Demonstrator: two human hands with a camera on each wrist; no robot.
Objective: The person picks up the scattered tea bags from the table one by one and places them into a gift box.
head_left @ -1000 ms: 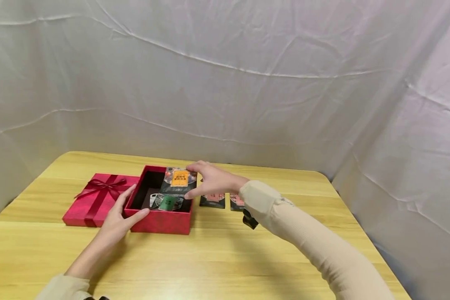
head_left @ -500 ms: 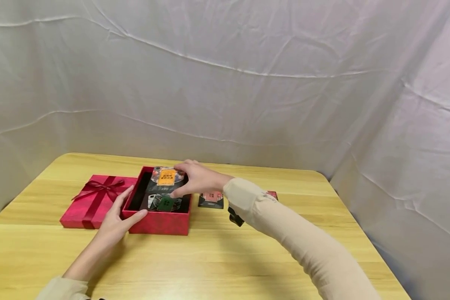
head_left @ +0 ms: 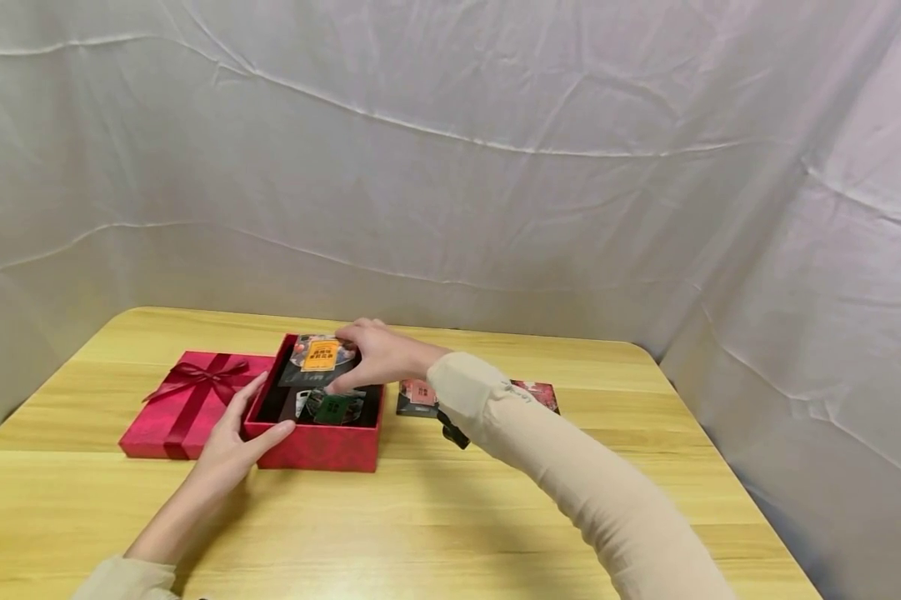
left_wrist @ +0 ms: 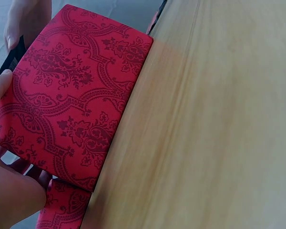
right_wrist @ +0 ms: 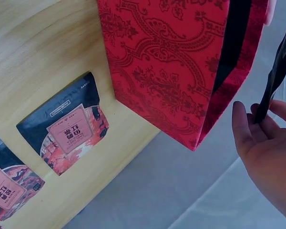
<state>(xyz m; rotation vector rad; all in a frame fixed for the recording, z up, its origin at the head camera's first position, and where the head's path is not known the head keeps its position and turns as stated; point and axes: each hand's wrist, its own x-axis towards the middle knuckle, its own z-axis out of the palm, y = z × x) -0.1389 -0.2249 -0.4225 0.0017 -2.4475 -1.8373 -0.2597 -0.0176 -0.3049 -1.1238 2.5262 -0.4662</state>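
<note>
A red patterned gift box [head_left: 318,450] stands uncovered on the table, its inside dark. My left hand [head_left: 232,433] grips its near left corner, thumb over the front rim and fingers along the left side. Above the box, my right hand [head_left: 378,352] pinches a dark tea sachet [head_left: 319,357] with an orange label by its right edge. In the right wrist view this tea sachet [right_wrist: 279,62] appears almost edge-on between thumb and fingers. A second tea sachet [head_left: 334,407], green-labelled, lies inside the box near the front wall.
Left of the box lies its red lid [head_left: 198,404], tied with a dark red bow. Pink-labelled tea sachets, one [right_wrist: 69,125] nearest the box, lie on the table [head_left: 420,533] to the right. A pale cloth [head_left: 450,183] hangs behind the table.
My right hand has moved left with the orange-labelled tea sachet, from the box's right side to over its left part. The left hand keeps its grip on the corner.
</note>
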